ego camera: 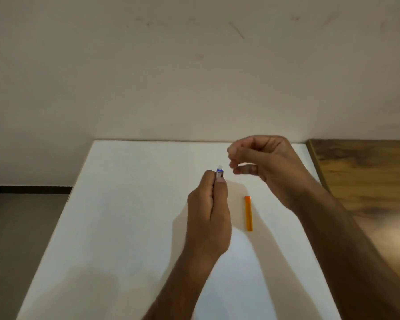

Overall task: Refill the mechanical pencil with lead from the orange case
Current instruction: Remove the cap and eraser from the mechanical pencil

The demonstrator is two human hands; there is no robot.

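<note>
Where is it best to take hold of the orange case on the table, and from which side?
Probably pinch the orange case across its two long edges near the middle, coming from above with the right hand: it lies flat, narrow, and nothing crowds it.

A white tabletop (125, 227) meets a cream wall (171, 77), beside a wooden surface (367, 181).

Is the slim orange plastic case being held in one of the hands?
No, the slim orange plastic case lies on the white table, untouched, between the left hand and the right hand.
</note>
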